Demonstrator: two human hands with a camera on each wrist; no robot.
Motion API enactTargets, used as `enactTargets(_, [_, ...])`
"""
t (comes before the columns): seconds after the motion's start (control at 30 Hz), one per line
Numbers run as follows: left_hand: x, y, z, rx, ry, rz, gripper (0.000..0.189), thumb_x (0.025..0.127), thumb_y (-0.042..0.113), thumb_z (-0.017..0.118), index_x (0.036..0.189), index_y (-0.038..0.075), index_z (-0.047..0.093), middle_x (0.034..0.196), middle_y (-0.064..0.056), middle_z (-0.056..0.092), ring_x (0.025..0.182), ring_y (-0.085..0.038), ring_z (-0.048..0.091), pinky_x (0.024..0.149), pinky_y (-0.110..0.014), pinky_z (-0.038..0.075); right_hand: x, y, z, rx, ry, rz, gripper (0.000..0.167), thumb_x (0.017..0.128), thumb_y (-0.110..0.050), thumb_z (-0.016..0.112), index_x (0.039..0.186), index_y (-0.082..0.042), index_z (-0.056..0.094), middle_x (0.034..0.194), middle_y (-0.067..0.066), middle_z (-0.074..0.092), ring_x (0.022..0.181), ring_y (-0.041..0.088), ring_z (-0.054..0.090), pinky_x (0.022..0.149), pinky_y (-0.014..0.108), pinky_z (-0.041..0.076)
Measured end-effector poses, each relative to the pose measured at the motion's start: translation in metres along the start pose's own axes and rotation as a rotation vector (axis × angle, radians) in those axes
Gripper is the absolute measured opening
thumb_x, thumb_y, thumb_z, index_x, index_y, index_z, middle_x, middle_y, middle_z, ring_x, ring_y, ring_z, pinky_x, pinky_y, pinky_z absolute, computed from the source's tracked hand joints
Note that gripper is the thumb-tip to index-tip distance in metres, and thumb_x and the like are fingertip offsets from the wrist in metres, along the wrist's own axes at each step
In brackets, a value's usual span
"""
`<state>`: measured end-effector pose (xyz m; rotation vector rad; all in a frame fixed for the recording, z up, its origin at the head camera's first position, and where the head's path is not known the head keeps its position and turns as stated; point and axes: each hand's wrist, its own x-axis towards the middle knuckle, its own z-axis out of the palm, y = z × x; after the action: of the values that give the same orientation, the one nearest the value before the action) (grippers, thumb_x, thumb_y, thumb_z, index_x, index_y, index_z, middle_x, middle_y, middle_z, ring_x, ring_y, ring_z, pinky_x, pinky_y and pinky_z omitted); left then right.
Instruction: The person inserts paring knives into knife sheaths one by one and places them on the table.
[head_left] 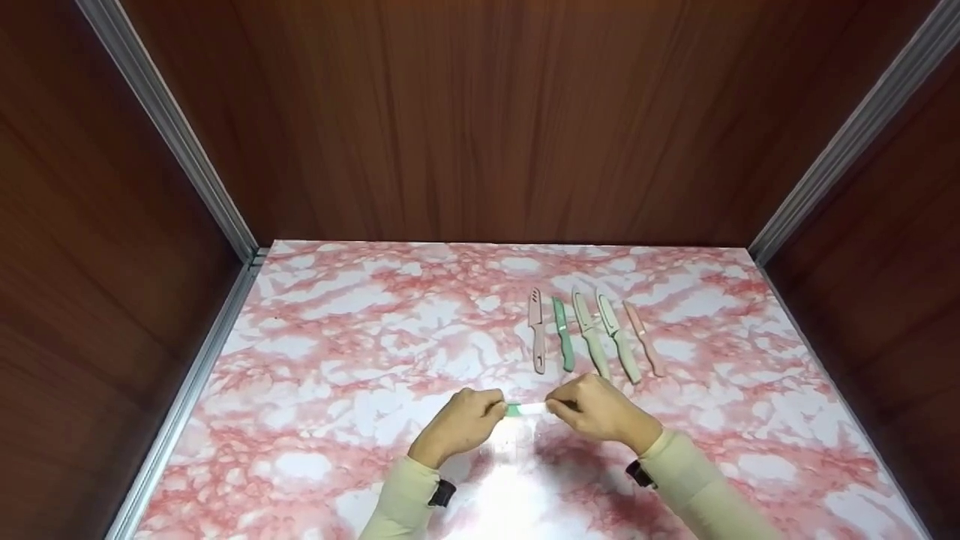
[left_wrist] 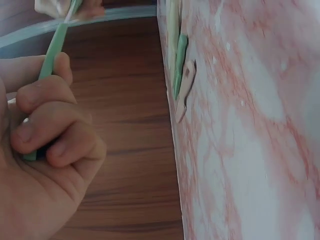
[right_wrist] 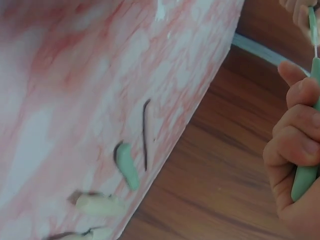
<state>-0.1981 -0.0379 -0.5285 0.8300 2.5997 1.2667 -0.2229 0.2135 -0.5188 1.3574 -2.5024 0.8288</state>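
Above the near part of the table, my left hand [head_left: 465, 420] and right hand [head_left: 600, 409] hold opposite ends of a small green knife [head_left: 513, 410]. A thin pale strip shows between its two green parts. In the left wrist view, the fingers of my left hand [left_wrist: 55, 130] curl around one long green part [left_wrist: 54, 50]. The right wrist view shows my right hand [right_wrist: 295, 140] wrapped around the other green part, whose rounded end [right_wrist: 303, 184] sticks out below the fingers. I cannot tell which part is the handle and which the sheath.
Beyond my hands several knives lie in a row: a pink one [head_left: 538, 330], a green one [head_left: 564, 337], two cream ones [head_left: 589, 330] and an orange one [head_left: 643, 337]. Brown wooden panels [head_left: 480, 127] with metal edge rails [head_left: 180, 157] enclose the red-marbled table [head_left: 337, 360].
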Motion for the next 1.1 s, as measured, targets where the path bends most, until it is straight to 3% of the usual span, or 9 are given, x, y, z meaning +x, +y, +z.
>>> enactTargets(0.23, [0.0006, 0.0009, 0.0018, -0.041, -0.017, -0.017, 0.028, 0.1, 0.018, 0.046, 0.073, 0.012, 0.051, 0.056, 0.009, 0.033, 0.045, -0.003, 0.029, 0.045, -0.019, 0.027, 0.0008, -0.0022, -0.0003, 0.013, -0.026, 0.025, 0.042, 0.093, -0.007, 0.055, 0.058, -0.019, 0.035, 0.056, -0.015, 0.021, 0.05, -0.004, 0.019, 0.046, 0.014, 0.02])
enactTargets(0.43, [0.0015, 0.0022, 0.002, -0.003, 0.016, -0.014, 0.029, 0.1, 0.019, 0.047, 0.071, 0.016, 0.048, 0.057, 0.01, 0.033, 0.046, -0.003, 0.029, 0.046, -0.02, 0.028, 0.0007, -0.0024, 0.0002, 0.003, -0.016, 0.037, 0.041, 0.092, -0.008, 0.055, 0.058, -0.021, 0.037, 0.056, -0.017, 0.023, 0.05, -0.005, 0.021, 0.046, 0.013, 0.022])
enactTargets(1.1, [0.0029, 0.0056, 0.004, -0.019, 0.014, -0.017, 0.032, 0.1, 0.015, 0.046, 0.068, 0.016, 0.044, 0.055, 0.009, 0.032, 0.045, -0.003, 0.027, 0.046, -0.019, 0.027, 0.0023, -0.0037, 0.0033, 0.021, -0.02, 0.034, 0.042, 0.093, -0.009, 0.055, 0.057, -0.021, 0.037, 0.053, -0.014, 0.026, 0.048, -0.003, 0.021, 0.044, 0.015, 0.023])
